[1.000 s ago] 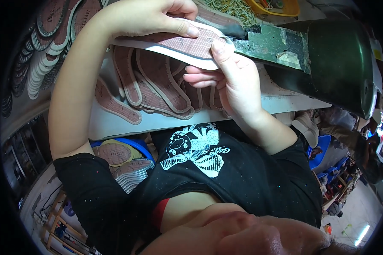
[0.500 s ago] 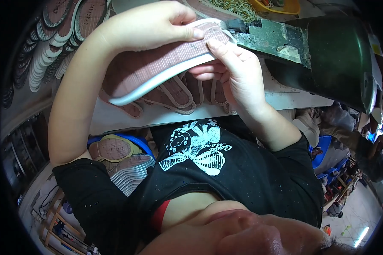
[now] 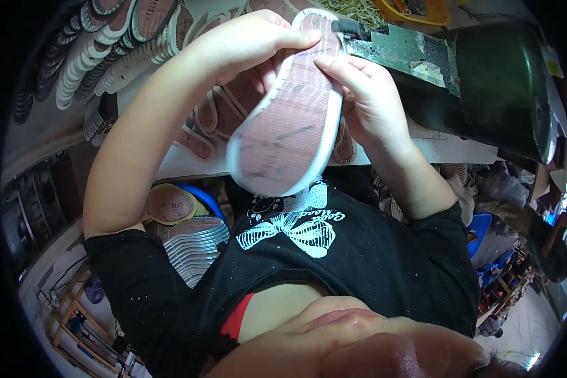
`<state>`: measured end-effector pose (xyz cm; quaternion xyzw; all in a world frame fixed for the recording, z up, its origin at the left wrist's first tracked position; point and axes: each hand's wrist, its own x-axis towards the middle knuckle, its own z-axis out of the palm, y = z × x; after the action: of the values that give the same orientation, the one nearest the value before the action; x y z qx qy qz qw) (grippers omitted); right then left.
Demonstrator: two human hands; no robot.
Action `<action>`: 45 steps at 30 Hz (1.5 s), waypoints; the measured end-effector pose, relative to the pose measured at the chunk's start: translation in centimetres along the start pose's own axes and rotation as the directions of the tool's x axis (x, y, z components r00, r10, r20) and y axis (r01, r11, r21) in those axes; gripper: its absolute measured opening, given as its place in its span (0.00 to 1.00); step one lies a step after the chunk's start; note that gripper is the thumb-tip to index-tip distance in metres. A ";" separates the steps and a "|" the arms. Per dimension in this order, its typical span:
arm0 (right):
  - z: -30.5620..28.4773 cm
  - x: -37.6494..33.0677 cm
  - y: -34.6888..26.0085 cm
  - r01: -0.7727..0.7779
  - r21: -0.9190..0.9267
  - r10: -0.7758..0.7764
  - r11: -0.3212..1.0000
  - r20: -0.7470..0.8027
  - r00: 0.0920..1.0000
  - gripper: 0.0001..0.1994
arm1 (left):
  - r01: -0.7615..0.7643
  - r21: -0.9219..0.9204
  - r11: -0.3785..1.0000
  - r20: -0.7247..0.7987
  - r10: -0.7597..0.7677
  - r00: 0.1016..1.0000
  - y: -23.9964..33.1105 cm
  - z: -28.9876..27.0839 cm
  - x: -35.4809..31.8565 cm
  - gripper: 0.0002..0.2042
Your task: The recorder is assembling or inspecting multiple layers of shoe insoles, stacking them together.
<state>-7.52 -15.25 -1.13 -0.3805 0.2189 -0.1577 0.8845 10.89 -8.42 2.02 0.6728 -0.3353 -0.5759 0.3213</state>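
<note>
The sole has a matt, finely lined face like cloth or coated paper, edged by a smooth white rim. Over the table's right end, the green machine housing looks like glossy painted metal; its arm is scuffed, the paint chipped. The table is smooth and pale. Beyond its far edge sits a yellow plastic basket; off its near edge, a smooth blue plastic basin and matt black shirt cloth.

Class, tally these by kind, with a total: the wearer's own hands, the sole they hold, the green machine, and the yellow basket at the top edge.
Hands: 2 (left hand, right hand)
Held sole: 1
Green machine: 1
Yellow basket: 1
Total: 5
</note>
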 end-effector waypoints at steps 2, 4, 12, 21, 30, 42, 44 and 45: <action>-1.0 -0.5 -0.2 -0.047 -0.068 0.049 0.997 0.015 0.999 0.11 | 0.027 0.012 1.000 0.036 -0.027 0.999 0.4 0.0 -0.1 0.23; -1.1 -2.2 -0.5 -0.097 -0.188 0.098 0.977 -0.005 0.995 0.13 | 0.062 0.040 0.997 0.084 -0.065 0.994 1.2 0.3 -0.4 0.27; -1.3 -4.6 0.9 -0.111 -0.308 0.115 0.945 -0.003 0.993 0.12 | 0.145 0.466 0.873 0.019 -0.173 0.985 2.3 -3.5 1.7 0.24; -0.1 0.7 2.5 0.075 0.021 -0.073 0.997 -0.109 0.991 0.12 | -0.429 0.032 0.903 -0.135 0.429 0.893 -1.7 -1.5 2.3 0.25; 0.6 -2.4 3.5 -0.042 -0.168 0.038 0.985 -0.028 0.999 0.15 | -0.232 -0.173 0.957 -0.107 0.216 0.971 -0.5 -0.5 1.3 0.32; 1.1 0.5 2.9 0.058 0.030 -0.056 0.998 -0.043 0.997 0.14 | -0.233 0.333 0.914 0.202 0.173 0.964 3.3 -4.8 3.6 0.31; 1.2 0.5 2.7 0.083 0.034 -0.081 0.996 -0.056 0.995 0.15 | -0.231 0.333 0.914 0.275 0.139 0.951 3.6 -5.7 4.9 0.28; 1.3 0.5 2.6 0.081 0.033 -0.079 0.996 -0.055 0.995 0.15 | -0.227 0.337 0.914 0.346 0.104 0.932 3.8 -6.1 5.3 0.25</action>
<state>-6.14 -12.98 -2.45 -0.3692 0.2246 -0.2069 0.8777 17.26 -14.65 2.90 0.5875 -0.5422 -0.5739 0.1778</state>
